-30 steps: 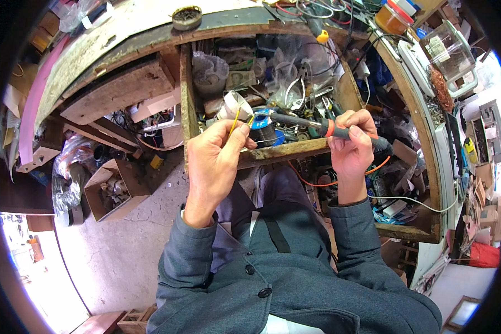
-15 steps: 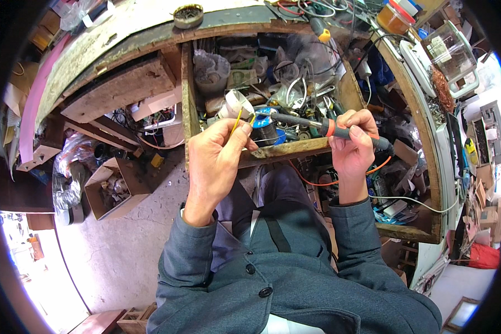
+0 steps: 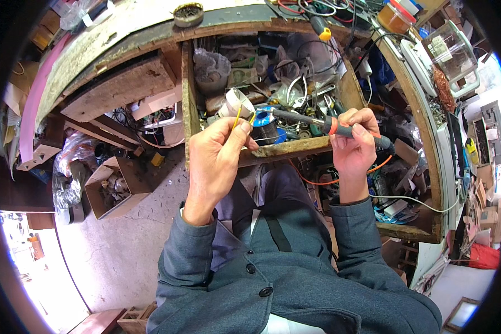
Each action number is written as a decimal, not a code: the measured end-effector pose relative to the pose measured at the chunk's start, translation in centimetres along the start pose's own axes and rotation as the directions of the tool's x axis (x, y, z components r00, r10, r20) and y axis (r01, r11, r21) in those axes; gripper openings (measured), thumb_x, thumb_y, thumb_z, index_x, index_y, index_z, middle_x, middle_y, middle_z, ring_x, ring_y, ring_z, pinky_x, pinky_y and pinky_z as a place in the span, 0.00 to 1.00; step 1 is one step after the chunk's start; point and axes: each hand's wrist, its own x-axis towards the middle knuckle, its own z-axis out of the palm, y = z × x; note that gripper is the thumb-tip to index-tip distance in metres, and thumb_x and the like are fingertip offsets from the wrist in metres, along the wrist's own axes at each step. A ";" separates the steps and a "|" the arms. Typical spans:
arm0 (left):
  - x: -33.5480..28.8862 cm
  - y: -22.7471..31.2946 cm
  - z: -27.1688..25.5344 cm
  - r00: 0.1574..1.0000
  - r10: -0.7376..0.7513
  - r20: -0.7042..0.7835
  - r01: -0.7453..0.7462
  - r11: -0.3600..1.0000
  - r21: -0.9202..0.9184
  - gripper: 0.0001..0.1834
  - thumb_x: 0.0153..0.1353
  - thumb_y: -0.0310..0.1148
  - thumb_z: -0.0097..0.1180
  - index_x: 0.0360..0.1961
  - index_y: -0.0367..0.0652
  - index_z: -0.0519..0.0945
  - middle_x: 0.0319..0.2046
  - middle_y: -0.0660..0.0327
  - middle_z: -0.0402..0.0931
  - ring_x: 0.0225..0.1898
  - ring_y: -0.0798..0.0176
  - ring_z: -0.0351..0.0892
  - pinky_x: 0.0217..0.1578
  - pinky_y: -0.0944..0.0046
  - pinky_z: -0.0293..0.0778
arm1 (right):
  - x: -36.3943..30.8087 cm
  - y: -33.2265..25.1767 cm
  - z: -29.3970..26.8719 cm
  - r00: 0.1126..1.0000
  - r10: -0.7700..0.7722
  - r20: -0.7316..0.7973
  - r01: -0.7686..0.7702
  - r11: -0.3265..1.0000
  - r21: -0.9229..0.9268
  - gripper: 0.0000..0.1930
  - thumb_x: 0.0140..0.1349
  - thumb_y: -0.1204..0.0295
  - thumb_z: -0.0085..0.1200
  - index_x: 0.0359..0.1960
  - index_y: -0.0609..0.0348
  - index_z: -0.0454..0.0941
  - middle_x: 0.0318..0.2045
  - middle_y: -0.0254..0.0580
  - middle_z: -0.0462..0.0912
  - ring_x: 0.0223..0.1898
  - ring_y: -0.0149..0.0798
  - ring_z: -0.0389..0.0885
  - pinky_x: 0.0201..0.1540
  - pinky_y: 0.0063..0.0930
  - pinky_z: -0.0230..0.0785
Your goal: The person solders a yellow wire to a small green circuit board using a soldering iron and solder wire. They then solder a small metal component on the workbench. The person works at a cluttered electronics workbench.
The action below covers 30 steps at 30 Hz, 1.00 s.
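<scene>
My left hand (image 3: 217, 164) pinches a thin yellow wire (image 3: 237, 118) between thumb and fingers, with its ends sticking up past them. My right hand (image 3: 355, 139) grips the red and black handle of a soldering iron (image 3: 303, 118). The iron points left, its tip close to the yellow wire; whether they touch I cannot tell. Just beyond my left fingertips is a round white plastic piece (image 3: 238, 102). Below the iron's tip, a blue spool of solder wire (image 3: 266, 129) rests at the front of the open drawer.
The wooden drawer (image 3: 312, 146) is crowded with tools, cables and plastic bags. On the bench edge stands a round tin (image 3: 188, 15). An orange cord (image 3: 323, 183) hangs beneath my right hand. A cardboard box (image 3: 116, 188) sits on the floor at left; a clear plastic container (image 3: 451, 55) is at far right.
The soldering iron's tip has shifted slightly to the right, and the smoke above the drawer has thinned. My left hand stays almost still with the yellow wire.
</scene>
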 end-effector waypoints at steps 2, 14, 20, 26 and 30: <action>0.0 -0.1 0.0 1.000 0.000 0.000 0.000 1.000 -0.003 0.13 0.80 0.36 0.59 0.44 0.36 0.87 0.29 0.65 0.87 0.20 0.84 0.61 0.21 0.75 0.52 | 0.0 0.0 0.2 1.000 0.005 -0.007 -0.005 0.999 0.033 0.08 0.68 0.72 0.57 0.41 0.64 0.73 0.31 0.48 0.80 0.23 0.29 0.73 0.26 0.25 0.70; 0.0 -0.4 0.1 0.999 0.035 -0.039 -0.037 0.998 -0.051 0.09 0.76 0.30 0.62 0.45 0.33 0.88 0.31 0.62 0.89 0.34 0.76 0.85 0.36 0.73 0.76 | -0.1 0.0 0.1 1.000 0.003 0.025 -0.002 0.999 -0.043 0.10 0.70 0.69 0.56 0.41 0.64 0.72 0.33 0.47 0.77 0.23 0.29 0.71 0.25 0.25 0.69; 0.0 -0.6 0.0 0.998 0.041 -0.045 -0.042 0.999 -0.028 0.10 0.76 0.31 0.62 0.44 0.34 0.88 0.30 0.62 0.90 0.33 0.76 0.84 0.36 0.71 0.77 | -0.1 0.1 0.1 1.000 0.003 0.008 -0.003 0.999 -0.041 0.09 0.69 0.70 0.56 0.40 0.63 0.72 0.33 0.47 0.78 0.23 0.28 0.71 0.25 0.25 0.69; 0.0 -0.3 -0.1 1.000 0.023 -0.013 -0.023 1.000 0.007 0.10 0.77 0.30 0.61 0.46 0.32 0.87 0.31 0.62 0.88 0.34 0.74 0.85 0.38 0.72 0.77 | -0.1 0.1 0.4 1.000 0.002 -0.015 -0.002 1.000 0.029 0.07 0.68 0.74 0.56 0.40 0.64 0.73 0.32 0.49 0.81 0.23 0.29 0.73 0.27 0.25 0.70; 0.1 -0.2 -0.3 1.000 0.024 0.011 -0.024 0.999 0.027 0.10 0.78 0.30 0.60 0.47 0.31 0.86 0.32 0.62 0.87 0.35 0.73 0.85 0.39 0.73 0.77 | 0.0 0.1 0.3 1.000 0.005 -0.004 -0.005 1.000 0.030 0.08 0.68 0.72 0.56 0.40 0.64 0.73 0.32 0.48 0.80 0.23 0.28 0.72 0.26 0.25 0.70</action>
